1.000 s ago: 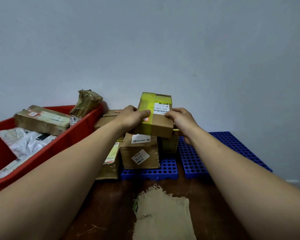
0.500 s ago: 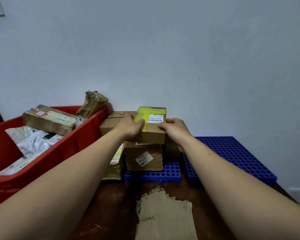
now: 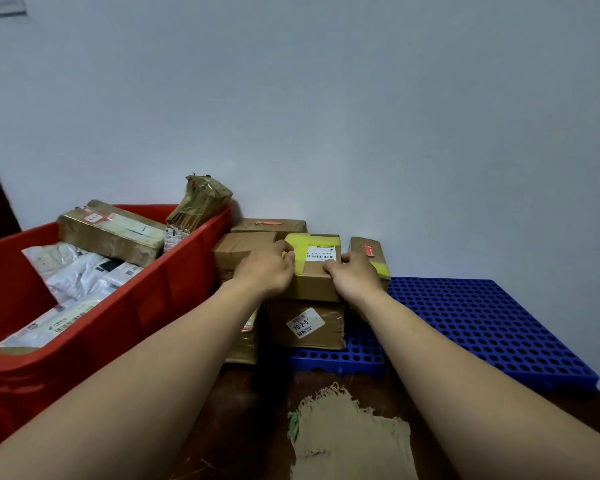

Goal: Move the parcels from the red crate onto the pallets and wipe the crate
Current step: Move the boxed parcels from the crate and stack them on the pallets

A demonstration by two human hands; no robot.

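Observation:
A cardboard parcel with yellow tape (image 3: 314, 268) lies on top of a brown box labelled 70-2-5 (image 3: 305, 325) on the blue pallets (image 3: 482, 323). My left hand (image 3: 265, 270) grips its left side and my right hand (image 3: 352, 275) grips its right side. More brown parcels (image 3: 246, 245) are stacked behind and beside it against the wall. The red crate (image 3: 125, 323) at the left holds a taped brown box (image 3: 111, 232), a gold-wrapped parcel (image 3: 200, 202) leaning on its far corner, and white mail bags (image 3: 80, 271).
A frayed tan cloth (image 3: 347, 438) lies on the dark wooden table near the front edge. The right blue pallet is bare on its right half. A pale wall stands close behind the stack.
Both hands have lowered the yellow-taped parcel from tilted in the air down flat onto the stack of boxes on the pallet.

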